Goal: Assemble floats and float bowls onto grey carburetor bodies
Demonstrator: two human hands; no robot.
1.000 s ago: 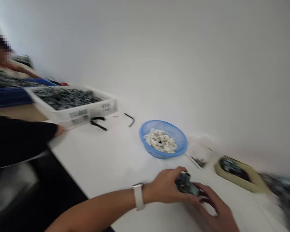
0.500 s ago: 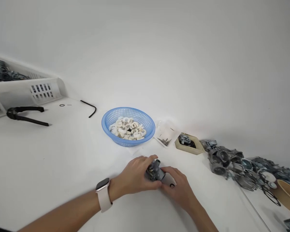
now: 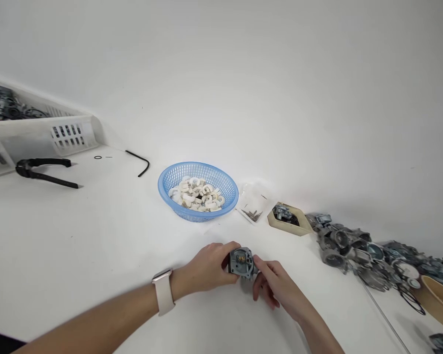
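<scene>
A grey metal carburetor body (image 3: 239,268) is held just above the white table, its open side with two small brass parts facing me. My left hand (image 3: 210,268) is closed round its left side, thumb below and fingers above. At the opposite edge, my right hand (image 3: 275,280) has its fingertips against the carburetor, with the lower fingers curled underneath. Whether anything small sits in those curled fingers is hidden. Beyond my hands stands a blue mesh basket (image 3: 164,189) holding several white ring-shaped plastic pieces (image 3: 195,194).
Right of the basket lie a clear bag of small metal pins (image 3: 253,214) and a beige tray (image 3: 290,228). A heap of carburetor parts (image 3: 354,248) spreads rightward to a tan container (image 3: 433,300). Leftward are black-handled pliers (image 3: 47,172), a bent black rod (image 3: 142,160) and a white crate (image 3: 33,135).
The carburetor has been turned so its open side with brass parts shows. My right hand's fingers have shifted along its right edge. A small black ring beside that hand is no longer visible.
</scene>
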